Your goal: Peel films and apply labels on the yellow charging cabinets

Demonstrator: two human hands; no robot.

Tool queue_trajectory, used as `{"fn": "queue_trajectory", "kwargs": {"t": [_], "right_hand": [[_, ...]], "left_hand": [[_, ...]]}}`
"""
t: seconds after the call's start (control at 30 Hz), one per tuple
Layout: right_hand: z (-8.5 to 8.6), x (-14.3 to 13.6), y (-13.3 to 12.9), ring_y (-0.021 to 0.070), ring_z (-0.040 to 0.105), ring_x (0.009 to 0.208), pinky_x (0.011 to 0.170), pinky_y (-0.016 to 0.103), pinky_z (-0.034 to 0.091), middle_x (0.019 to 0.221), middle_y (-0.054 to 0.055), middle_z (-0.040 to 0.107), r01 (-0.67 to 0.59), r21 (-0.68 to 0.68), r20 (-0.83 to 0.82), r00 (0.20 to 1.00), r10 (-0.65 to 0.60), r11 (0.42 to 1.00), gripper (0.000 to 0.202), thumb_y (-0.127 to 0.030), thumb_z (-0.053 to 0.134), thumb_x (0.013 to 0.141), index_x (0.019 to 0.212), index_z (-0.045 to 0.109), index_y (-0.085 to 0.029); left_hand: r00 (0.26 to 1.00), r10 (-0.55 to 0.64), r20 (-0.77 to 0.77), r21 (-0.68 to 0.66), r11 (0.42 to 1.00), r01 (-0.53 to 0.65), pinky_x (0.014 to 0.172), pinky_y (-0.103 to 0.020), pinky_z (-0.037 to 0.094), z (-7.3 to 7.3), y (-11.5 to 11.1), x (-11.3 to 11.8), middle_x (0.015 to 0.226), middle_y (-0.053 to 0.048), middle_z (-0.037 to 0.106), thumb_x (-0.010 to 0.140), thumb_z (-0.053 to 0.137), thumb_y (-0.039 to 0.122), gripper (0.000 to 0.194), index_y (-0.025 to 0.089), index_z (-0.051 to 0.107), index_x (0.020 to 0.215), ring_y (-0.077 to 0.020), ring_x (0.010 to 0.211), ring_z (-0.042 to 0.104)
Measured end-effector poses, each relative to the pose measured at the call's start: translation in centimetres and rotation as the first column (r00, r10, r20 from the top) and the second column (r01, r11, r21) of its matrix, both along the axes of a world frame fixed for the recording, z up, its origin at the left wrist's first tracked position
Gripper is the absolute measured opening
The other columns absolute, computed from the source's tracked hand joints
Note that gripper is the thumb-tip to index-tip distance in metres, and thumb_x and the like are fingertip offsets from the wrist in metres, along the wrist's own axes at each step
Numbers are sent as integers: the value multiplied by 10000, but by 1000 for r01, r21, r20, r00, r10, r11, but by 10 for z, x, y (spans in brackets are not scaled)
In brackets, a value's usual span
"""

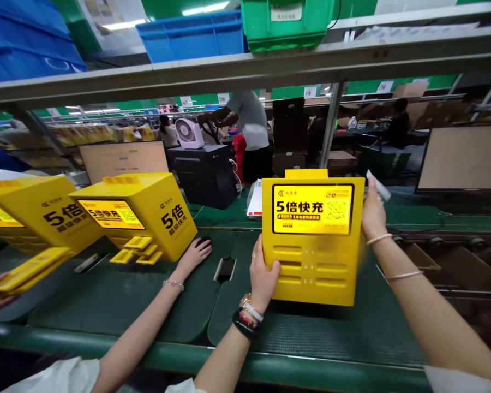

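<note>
Green belt [106, 305] runs under shelf [245, 65].

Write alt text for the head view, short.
The person's left hand and right hand hold an upright yellow charging station on a green conveyor belt. To the left, a co-worker's hand rests beside a second yellow station.

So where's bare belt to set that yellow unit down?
Bare green belt lies between the slot and the near edge. Left is crowded: two yellow units, ejected packs. The left hand and right hand grip the yellow unit.
</note>
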State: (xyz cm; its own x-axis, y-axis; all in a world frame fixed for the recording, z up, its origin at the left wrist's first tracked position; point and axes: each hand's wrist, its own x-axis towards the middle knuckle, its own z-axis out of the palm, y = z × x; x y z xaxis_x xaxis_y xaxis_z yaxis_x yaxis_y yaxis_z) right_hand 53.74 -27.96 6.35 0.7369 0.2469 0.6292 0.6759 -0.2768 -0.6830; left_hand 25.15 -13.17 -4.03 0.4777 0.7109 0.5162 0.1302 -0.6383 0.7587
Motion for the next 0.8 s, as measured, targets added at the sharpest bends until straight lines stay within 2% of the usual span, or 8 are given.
{"fn": "queue_trajectory", "kwargs": {"t": [0.13,0.2,0.27,0.37,0.47,0.57,0.67,0.8], "right_hand": [[58,-5,-15,431,301,1352,1043,579,252,1431,220,405,265,-29,304,921,-244,964,483,-403,598,953,1396,587,-212],[76,-18,-28,387,353,1344,1087,561,265,1393,178,466,166,12,396,905,-158,986,397,-415,547,992,1341,620,-240],[84,-37,-38,311,549,1136,1010,512,405,1176,129,592,-122,56,284,954,101,991,365,-427,558,990,1320,608,-279],[79,-66,-39,227,624,812,731,402,529,935,69,637,-450,48,-30,892,452,892,372,-468,669,906,1226,665,-278],[65,-88,-25,202,623,740,623,347,514,904,51,679,-610,-148,-208,789,579,778,443,-492,694,842,1218,683,-259],[52,-102,-2,172,598,657,559,305,473,867,32,693,-654,-288,-239,756,609,699,360,-430,662,826,1128,687,-236],[45,-109,23,169,586,623,530,293,427,797,28,693,-639,-370,-238,767,596,674,181,-392,638,825,854,682,-220],[45,-112,50,198,623,721,640,325,437,793,12,691,-601,-473,-226,789,571,644,203,-392,598,877,782,661,-223]], "left_hand": [[999,-14,29,-123,992,18,1225,-379,316,29,5,21,1559,-104,406,840,466,162,705,171,299,1525,-234,1448,387],[1000,-7,24,-150,989,11,1205,-399,348,34,7,29,1566,-109,393,840,457,156,711,173,286,1531,-249,1443,392],[1000,8,18,-160,987,-5,1190,-426,365,35,7,34,1564,-118,391,846,447,153,703,169,284,1530,-264,1437,395],[1000,12,24,-148,989,-8,1202,-435,343,33,5,34,1564,-128,383,847,438,144,694,154,287,1524,-267,1442,378],[999,14,30,-134,991,-10,1219,-421,314,32,3,32,1566,-123,375,842,451,138,700,168,284,1521,-257,1454,358],[999,25,22,-141,990,-22,1222,-410,311,31,2,32,1562,-126,376,847,456,140,698,172,278,1521,-250,1458,355],[999,29,36,-116,993,-24,1220,-386,318,30,2,32,1560,-118,379,850,450,128,698,180,275,1523,-233,1455,359],[999,20,43,-87,996,-16,1205,-370,342,29,1,31,1558,-115,383,856,448,120,690,182,279,1523,-223,1448,366]]}}
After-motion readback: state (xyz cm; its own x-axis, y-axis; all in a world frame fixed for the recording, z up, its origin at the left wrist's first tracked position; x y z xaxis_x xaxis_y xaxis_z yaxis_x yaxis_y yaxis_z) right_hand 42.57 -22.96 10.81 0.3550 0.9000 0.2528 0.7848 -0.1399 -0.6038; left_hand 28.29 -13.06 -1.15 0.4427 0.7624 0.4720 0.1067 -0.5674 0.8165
